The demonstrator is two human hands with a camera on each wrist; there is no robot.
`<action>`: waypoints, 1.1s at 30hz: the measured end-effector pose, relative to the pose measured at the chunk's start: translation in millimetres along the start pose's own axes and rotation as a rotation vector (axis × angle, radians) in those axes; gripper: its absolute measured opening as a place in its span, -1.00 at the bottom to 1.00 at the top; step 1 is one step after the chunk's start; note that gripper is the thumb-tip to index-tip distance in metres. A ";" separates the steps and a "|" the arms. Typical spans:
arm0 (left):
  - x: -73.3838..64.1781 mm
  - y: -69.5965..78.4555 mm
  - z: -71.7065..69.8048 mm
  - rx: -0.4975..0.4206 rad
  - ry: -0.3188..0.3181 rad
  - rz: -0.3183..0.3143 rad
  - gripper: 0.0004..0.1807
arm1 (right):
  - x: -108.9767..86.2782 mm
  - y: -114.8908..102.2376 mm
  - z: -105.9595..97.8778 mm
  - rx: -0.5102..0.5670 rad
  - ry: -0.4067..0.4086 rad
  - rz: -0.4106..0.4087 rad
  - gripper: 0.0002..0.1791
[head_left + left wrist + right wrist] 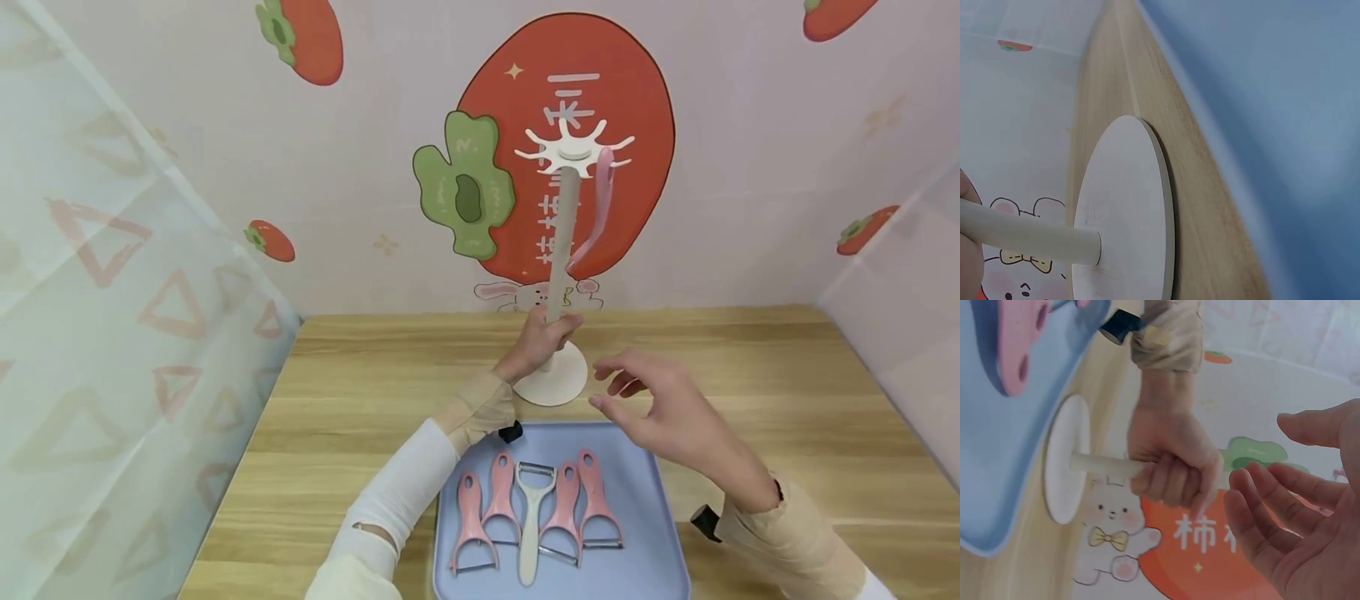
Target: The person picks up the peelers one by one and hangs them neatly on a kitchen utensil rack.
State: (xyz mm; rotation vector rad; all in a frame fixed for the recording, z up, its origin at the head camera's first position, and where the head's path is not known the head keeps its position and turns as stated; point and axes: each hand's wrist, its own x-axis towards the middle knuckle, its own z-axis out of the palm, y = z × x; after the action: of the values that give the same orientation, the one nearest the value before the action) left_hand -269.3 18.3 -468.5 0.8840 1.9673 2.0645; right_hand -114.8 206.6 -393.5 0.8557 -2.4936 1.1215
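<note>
A white stand has a round base (558,385), an upright pole (566,225) and a crown of curved hooks (551,150). My left hand (538,340) grips the pole low down, just above the base; in the right wrist view its fingers curl round it. From a hook on the crown's right side hangs a pink peeler (603,196), seen edge-on. My right hand (663,408) hovers right of the base, holding nothing, its fingers loosely bent and apart from the thumb. Several pink peelers (470,504) and one white peeler (528,537) lie on a blue tray (645,517) nearer to me.
The wooden table (360,417) carries both the stand and the tray, the tray's far edge close to the base. Behind stands a backdrop (360,150) printed with persimmons. A pale curtain (135,333) with triangles borders the left side.
</note>
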 end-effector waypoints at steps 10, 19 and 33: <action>4.3 -2.0 3.4 -0.023 -0.002 0.002 -0.76 | -21.2 2.9 18.4 -0.009 -0.219 0.128 -0.58; 3.0 -1.8 1.5 -0.008 0.019 0.006 -0.59 | -25.5 4.0 28.2 -0.027 -0.241 0.124 -0.58; -0.5 -0.1 0.5 -0.021 0.018 -0.027 -0.82 | -41.0 9.5 37.5 -0.144 -0.371 0.162 -0.65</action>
State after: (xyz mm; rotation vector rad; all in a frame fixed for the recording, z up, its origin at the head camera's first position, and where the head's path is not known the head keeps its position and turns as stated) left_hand -268.6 18.5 -468.8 0.8336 1.9513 2.0819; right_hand -88.7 200.0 -443.1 0.9029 -2.9518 0.8789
